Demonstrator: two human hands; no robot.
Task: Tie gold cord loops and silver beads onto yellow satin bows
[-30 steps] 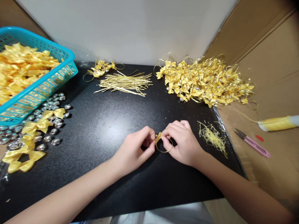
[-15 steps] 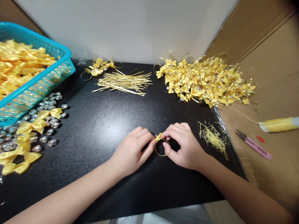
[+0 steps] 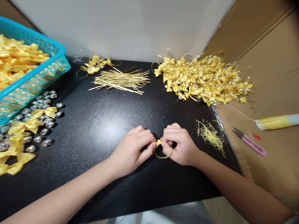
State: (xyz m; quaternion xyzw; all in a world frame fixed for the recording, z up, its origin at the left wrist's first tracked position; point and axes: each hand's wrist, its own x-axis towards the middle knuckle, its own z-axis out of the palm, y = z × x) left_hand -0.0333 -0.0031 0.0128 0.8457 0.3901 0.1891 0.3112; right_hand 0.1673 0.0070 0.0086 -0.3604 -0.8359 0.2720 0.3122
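Note:
Near the front middle of the black table (image 3: 121, 115), a small yellow bow (image 3: 158, 142) is pinched from both sides. My left hand (image 3: 135, 149) closes thumb and index finger on its left end. On the right, my right hand (image 3: 181, 144) has its thumb and fingertips pressed together at the bow's other side. A gold wire loop (image 3: 163, 157) hangs below the bow, its right part running up to my right thumb. The middle of the bow is small and partly hidden by fingertips.
Yellow bows fill a blue basket (image 3: 52, 51) at left, with silver bells (image 3: 47, 142) beside it. Gold wires (image 3: 121, 80) lie behind, a pile of finished-looking bows (image 3: 203, 81) back right, thread scraps (image 3: 211, 135) and pink snips (image 3: 253, 145) right.
My right thumb has risen from the loop's right side to meet the fingers at the bow. The loop looks tilted flatter. The whole view has shifted slightly, moving the surroundings left.

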